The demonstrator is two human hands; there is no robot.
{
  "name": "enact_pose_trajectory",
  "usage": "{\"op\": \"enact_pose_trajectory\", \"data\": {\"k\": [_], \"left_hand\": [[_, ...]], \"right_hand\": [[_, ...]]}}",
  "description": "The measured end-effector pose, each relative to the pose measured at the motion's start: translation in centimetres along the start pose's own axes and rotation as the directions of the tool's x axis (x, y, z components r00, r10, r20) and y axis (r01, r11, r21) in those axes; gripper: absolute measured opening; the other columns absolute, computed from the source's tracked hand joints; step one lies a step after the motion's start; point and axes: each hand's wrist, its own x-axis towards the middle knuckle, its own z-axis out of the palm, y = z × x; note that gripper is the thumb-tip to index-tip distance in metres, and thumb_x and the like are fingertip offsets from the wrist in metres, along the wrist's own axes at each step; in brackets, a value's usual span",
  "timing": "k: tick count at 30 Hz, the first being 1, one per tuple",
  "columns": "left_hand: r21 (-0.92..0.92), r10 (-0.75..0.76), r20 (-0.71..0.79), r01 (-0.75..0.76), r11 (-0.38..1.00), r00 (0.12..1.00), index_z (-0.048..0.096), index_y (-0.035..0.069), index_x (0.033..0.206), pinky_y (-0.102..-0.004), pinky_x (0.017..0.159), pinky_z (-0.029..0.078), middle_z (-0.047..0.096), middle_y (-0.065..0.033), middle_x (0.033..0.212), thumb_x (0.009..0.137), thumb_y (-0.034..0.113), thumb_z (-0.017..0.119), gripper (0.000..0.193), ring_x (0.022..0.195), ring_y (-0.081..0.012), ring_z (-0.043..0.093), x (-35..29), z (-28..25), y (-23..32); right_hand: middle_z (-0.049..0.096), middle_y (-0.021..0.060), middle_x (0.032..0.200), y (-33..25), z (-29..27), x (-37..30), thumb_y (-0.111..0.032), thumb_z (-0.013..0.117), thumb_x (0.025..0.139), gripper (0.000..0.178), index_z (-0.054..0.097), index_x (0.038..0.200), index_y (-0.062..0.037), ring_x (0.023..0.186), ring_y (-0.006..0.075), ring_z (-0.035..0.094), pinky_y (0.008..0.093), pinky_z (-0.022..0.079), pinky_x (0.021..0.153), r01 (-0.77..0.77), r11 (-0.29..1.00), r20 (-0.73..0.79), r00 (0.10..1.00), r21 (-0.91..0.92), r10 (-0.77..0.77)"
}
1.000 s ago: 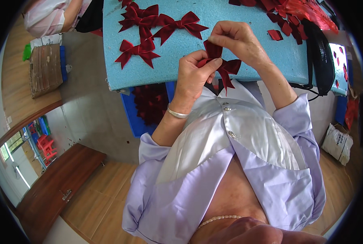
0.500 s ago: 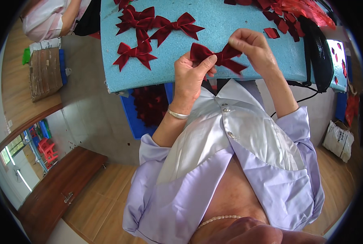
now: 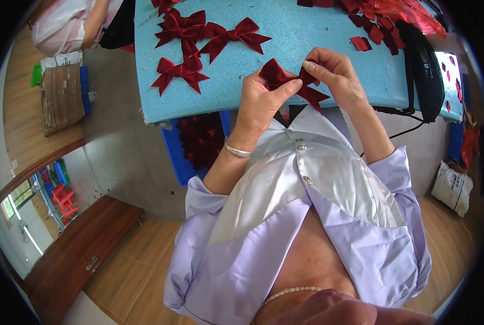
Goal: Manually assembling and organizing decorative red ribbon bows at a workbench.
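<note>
Above the near edge of the blue table (image 3: 225,105), both hands hold one dark red velvet bow (image 3: 274,75). My left hand (image 3: 261,100) pinches it near the middle, thumb on top, with a loop rising behind the fingers. My right hand (image 3: 336,78) is closed on the bow's right loop, most of which the fingers cover. A notched tail (image 3: 312,96) points down to the right between the hands. To the left, finished-looking bows lie on the table: one (image 3: 180,74) nearest me, another (image 3: 235,38) farther back, and a cluster (image 3: 179,27) beside it.
Red fabric pieces (image 3: 374,32) and a red plastic bag (image 3: 410,13) lie at the far right. A black bag (image 3: 423,76) hangs over the right edge. Below the table, a blue crate (image 3: 177,157) holds dark red pieces. Another person's arm (image 3: 94,24) shows at upper left.
My hands have come closer together. The left has shifted slightly right, and the bow is turned, its right loop now more covered by my right fingers.
</note>
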Motion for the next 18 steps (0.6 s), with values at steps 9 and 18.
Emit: {"op": "enact_pose_trajectory", "data": {"k": [9,18], "left_hand": [[0.037,-0.127,0.038,0.126,0.991,0.991,0.067,0.001,0.088,-0.0206,0.048,0.033,0.063,-0.0024,0.074,0.079,0.000,0.077,0.014,0.056,-0.0052,0.047,-0.1,-0.6,0.2],[-0.122,-0.059,-0.025,0.056,0.991,0.998,0.066,0.002,0.094,-0.0220,0.051,0.042,0.066,-0.0052,0.079,0.084,0.007,0.076,0.015,0.063,-0.0100,0.058,0.4,-0.8,-0.7]], "right_hand": [[0.060,-0.0013,0.077,0.2,0.2,-0.3,-0.015,0.064,0.094,0.016,0.063,0.089,-0.0002,0.072,0.0076,0.055,0.0244,0.046,0.068,0.047,0.998,0.028,0.999,-0.038,-0.046],[0.067,0.0043,0.088,0.3,0.0,-0.7,-0.014,0.075,0.081,0.028,0.065,0.102,0.0014,0.079,0.0124,0.063,0.0264,0.051,0.073,-0.139,0.990,0.068,0.988,-0.034,0.141]]}}
